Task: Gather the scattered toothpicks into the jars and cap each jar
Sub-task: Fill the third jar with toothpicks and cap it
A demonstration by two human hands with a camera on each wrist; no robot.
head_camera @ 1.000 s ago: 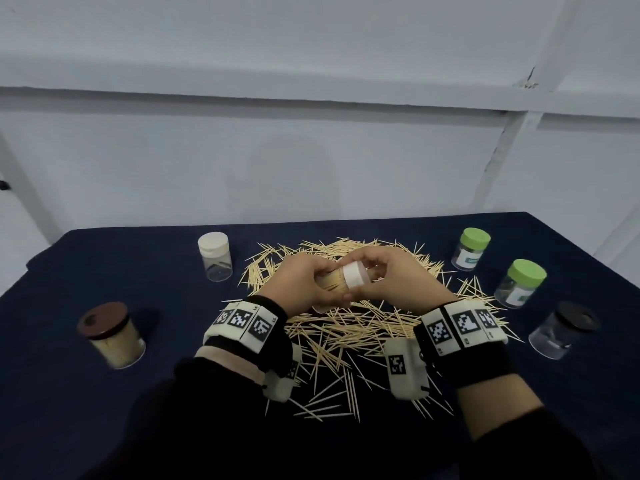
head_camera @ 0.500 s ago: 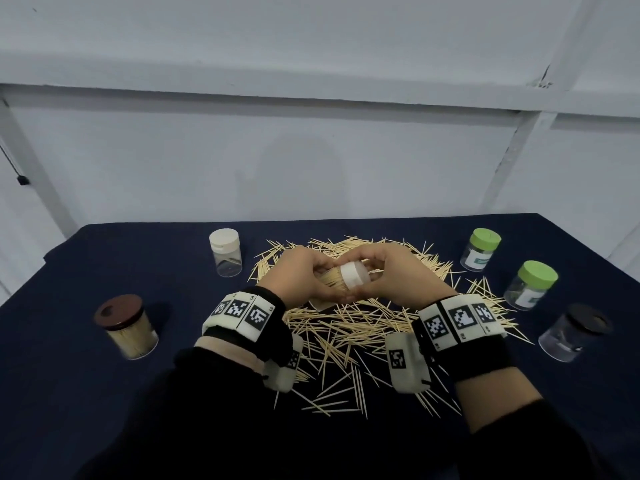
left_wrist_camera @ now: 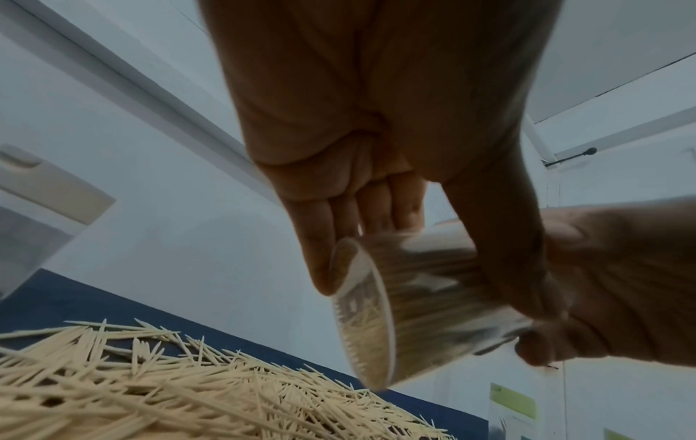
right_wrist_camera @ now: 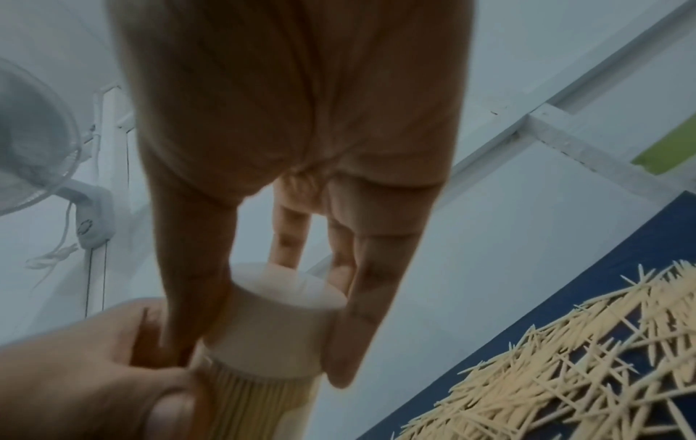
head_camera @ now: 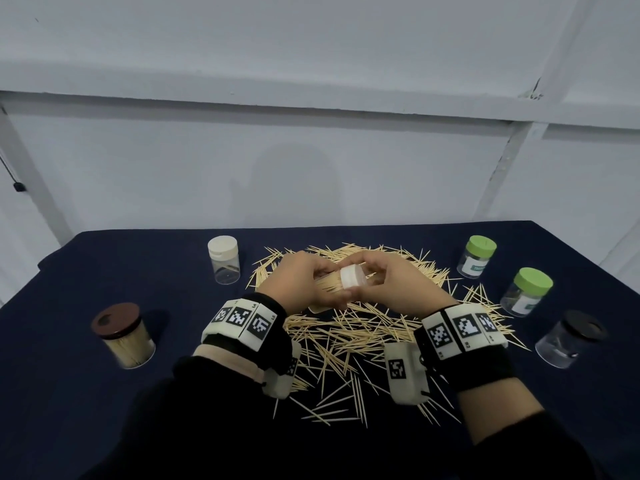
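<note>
Our right-hand fingers pinch the white cap; our left hand wraps the packed jar above the toothpick pile — light, slick plastic, so we grip its wall.

A table draped in dark navy cloth stands against pale grey-white panelled walls with raised frame strips. What looks like a wall-mounted fan, blurred, hangs on one wall.
</note>
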